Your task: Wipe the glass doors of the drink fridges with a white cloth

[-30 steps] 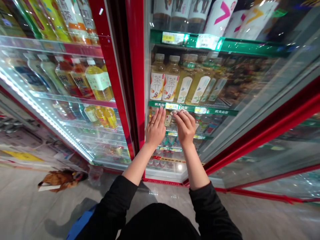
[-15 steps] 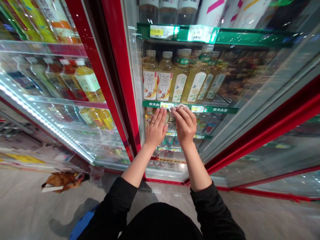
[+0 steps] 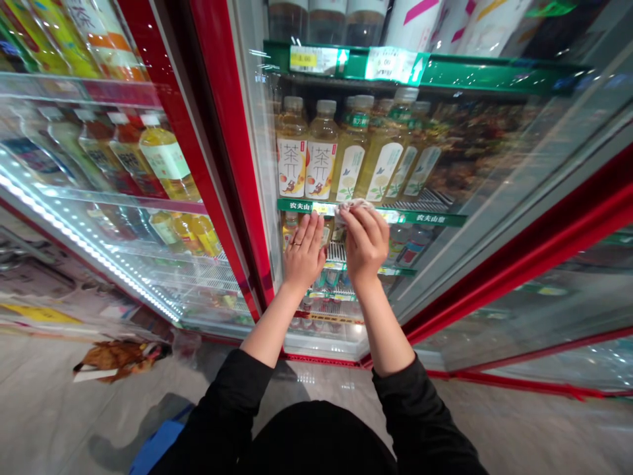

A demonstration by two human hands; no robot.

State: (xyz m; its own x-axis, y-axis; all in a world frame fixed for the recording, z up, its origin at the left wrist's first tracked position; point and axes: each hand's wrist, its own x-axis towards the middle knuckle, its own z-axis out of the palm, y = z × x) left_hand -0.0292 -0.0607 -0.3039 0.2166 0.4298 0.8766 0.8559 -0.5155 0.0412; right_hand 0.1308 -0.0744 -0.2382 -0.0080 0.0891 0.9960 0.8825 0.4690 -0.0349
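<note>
My right hand (image 3: 366,243) has its fingers bent round a crumpled whitish cloth (image 3: 346,210), held against the green shelf edge strip (image 3: 440,218) of the drinks fridge. Beside it, my left hand (image 3: 304,254) lies with fingers stretched out, its tips at a yellow-and-white price tag (image 3: 324,208) on the same strip. A ring shows on one left finger. Just above stand tea bottles (image 3: 320,158) with white labels and yellow-green bottles (image 3: 352,158). Part of the cloth is hidden under my right fingers.
A red door frame (image 3: 232,145) rises on the left, and a glass door with a red edge (image 3: 524,244) slants on the right. Further left is a lit fridge with bottles (image 3: 165,155). A brown crumpled thing (image 3: 119,359) and a blue object (image 3: 157,445) are on the floor.
The view has shifted slightly, so the shelves and door frame sit a little further left. My right hand and the cloth have moved slightly right along the strip relative to the bottles.
</note>
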